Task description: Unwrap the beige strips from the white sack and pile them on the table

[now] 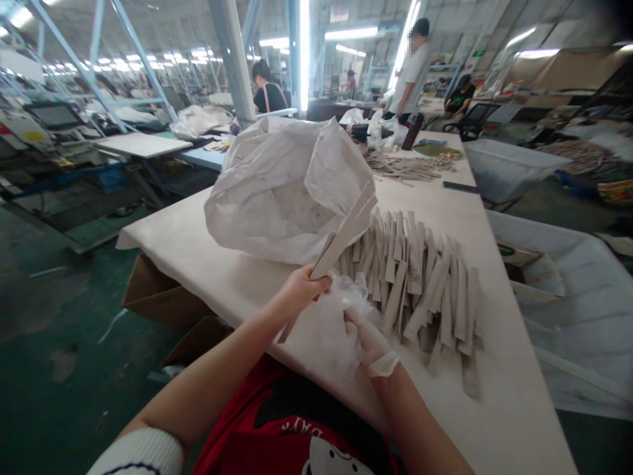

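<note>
My left hand [307, 289] is closed around a small bunch of flat beige strips [343, 234], which look like folded fabric. They slant up to the right, and their lower ends stick out below the fist. Close beside it, my right hand [364, 335] grips a thin clear plastic bag [333, 330], whose film bunches around the fingers and partly hides them. A pale band or flap [384, 363] shows at the right wrist. Many similar strips lie in a loose pile [435, 284] to the right of my hands. Behind them a large white plastic sack [267, 204] gapes toward me.
The work table [514, 396] has a pale cover. More strips [405, 166], a dark bottle [412, 132] and a dark flat object [459, 187] lie farther back. White bins [583, 297] stand along the right, cardboard boxes [153, 290] under the left edge. Several people are in the background.
</note>
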